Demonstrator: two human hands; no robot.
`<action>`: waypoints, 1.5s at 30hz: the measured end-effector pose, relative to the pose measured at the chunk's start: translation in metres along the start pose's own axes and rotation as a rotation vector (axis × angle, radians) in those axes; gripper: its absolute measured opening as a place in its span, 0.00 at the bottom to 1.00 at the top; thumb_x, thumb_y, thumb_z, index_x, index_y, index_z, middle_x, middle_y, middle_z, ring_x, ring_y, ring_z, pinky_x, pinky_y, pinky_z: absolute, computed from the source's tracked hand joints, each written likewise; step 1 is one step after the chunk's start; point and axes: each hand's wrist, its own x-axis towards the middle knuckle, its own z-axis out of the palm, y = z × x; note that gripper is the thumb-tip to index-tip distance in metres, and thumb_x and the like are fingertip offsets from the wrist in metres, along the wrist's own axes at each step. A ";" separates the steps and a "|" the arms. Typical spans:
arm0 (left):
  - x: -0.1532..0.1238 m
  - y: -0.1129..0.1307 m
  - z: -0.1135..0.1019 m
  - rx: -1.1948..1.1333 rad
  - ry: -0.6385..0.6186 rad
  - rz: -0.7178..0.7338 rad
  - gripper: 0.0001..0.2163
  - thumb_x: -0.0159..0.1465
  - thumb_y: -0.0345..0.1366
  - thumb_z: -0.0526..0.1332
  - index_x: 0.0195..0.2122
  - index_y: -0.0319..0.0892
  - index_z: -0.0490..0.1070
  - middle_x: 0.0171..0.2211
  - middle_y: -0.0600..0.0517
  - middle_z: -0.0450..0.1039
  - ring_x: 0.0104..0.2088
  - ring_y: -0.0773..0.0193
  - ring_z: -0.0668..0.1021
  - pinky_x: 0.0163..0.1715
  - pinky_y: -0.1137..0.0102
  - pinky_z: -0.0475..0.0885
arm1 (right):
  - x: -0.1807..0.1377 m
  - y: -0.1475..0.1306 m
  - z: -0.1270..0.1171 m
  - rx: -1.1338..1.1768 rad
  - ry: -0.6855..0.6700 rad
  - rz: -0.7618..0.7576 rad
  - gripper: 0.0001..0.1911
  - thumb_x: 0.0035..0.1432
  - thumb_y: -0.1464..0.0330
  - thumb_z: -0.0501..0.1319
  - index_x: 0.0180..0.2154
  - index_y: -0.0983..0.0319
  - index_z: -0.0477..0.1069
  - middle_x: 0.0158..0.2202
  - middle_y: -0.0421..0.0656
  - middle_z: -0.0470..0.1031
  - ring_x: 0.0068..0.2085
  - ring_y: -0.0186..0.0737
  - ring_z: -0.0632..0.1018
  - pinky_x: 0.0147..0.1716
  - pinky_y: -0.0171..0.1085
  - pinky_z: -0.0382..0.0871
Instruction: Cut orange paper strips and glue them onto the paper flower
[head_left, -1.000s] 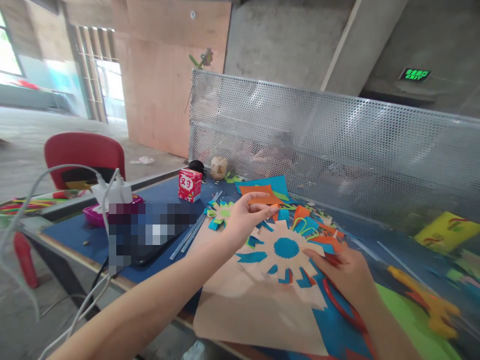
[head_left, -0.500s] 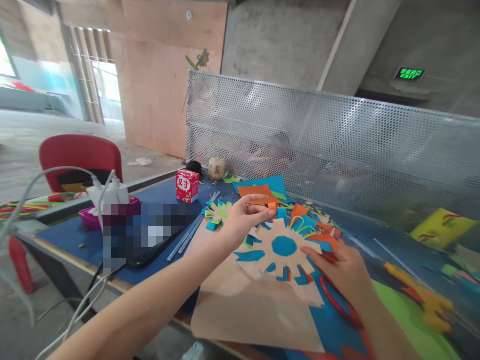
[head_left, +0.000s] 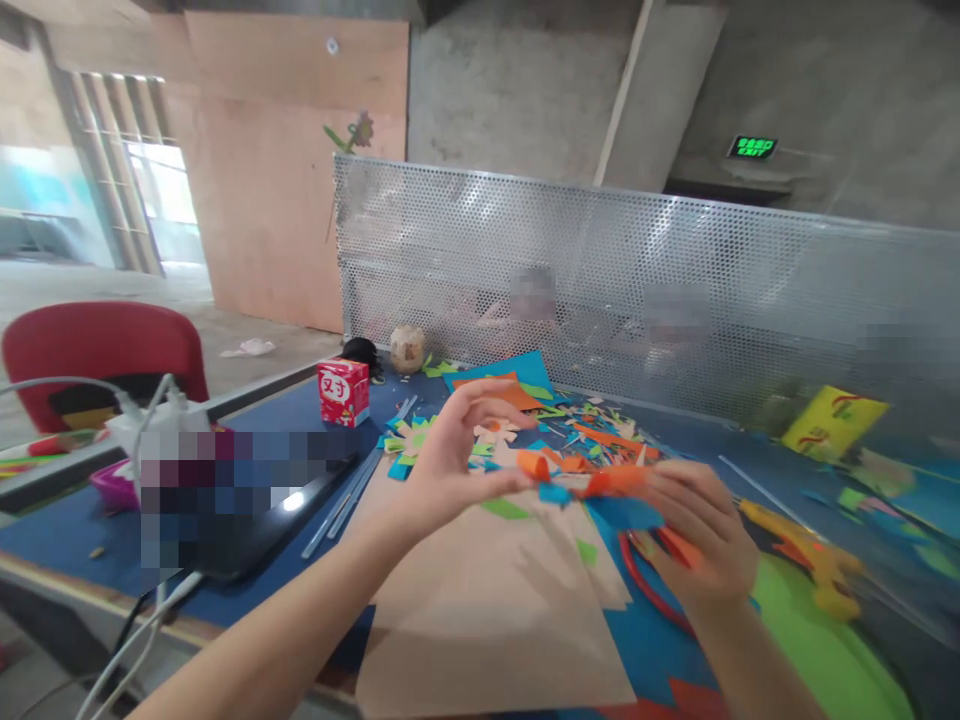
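My right hand (head_left: 697,540) is closed on a paper flower (head_left: 592,490), tilted so that mostly its orange and blue curled strips show. My left hand (head_left: 457,460) is at the flower's left side. Its thumb points at an orange curl and stands apart from the bent fingers; whether the thumb touches the curl I cannot tell. Beneath both hands lies a beige paper sheet (head_left: 487,620) with green scraps on it. A smaller paper flower (head_left: 409,440) in green, beige and blue rests behind my left hand. Red-handled scissors (head_left: 652,590) are partly hidden by my right hand.
A yellow glue gun (head_left: 814,560) lies on green paper at the right. Clear glue sticks (head_left: 341,510) and a dark tablet-like device (head_left: 270,530) with cables are at the left. Behind stand a red box (head_left: 343,392) and a perforated metal screen (head_left: 465,230), with people beyond it.
The paper flower has tipped from face-up to nearly edge-on in my right hand. My left thumb and fingers have spread apart at its edge. The view has shifted to the right.
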 end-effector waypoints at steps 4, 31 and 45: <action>-0.008 0.015 0.003 0.300 -0.078 0.379 0.29 0.43 0.28 0.66 0.46 0.46 0.58 0.33 0.51 0.71 0.37 0.60 0.72 0.41 0.61 0.64 | 0.007 -0.010 -0.015 -0.074 0.058 0.008 0.15 0.57 0.70 0.49 0.43 0.58 0.68 0.35 0.44 0.76 0.33 0.42 0.70 0.33 0.44 0.63; -0.026 0.024 0.002 0.709 -0.181 0.456 0.18 0.45 0.29 0.64 0.36 0.58 0.69 0.24 0.59 0.75 0.30 0.62 0.74 0.44 0.60 0.55 | -0.001 -0.008 -0.017 -0.142 0.069 0.009 0.21 0.55 0.73 0.53 0.50 0.51 0.62 0.36 0.37 0.76 0.35 0.41 0.70 0.34 0.40 0.63; -0.015 0.015 0.009 0.402 -0.094 0.156 0.19 0.48 0.24 0.60 0.40 0.47 0.61 0.27 0.53 0.70 0.32 0.63 0.72 0.39 0.63 0.63 | 0.005 -0.001 -0.008 -0.119 0.011 0.022 0.14 0.54 0.71 0.53 0.42 0.55 0.67 0.33 0.39 0.76 0.35 0.41 0.71 0.36 0.42 0.63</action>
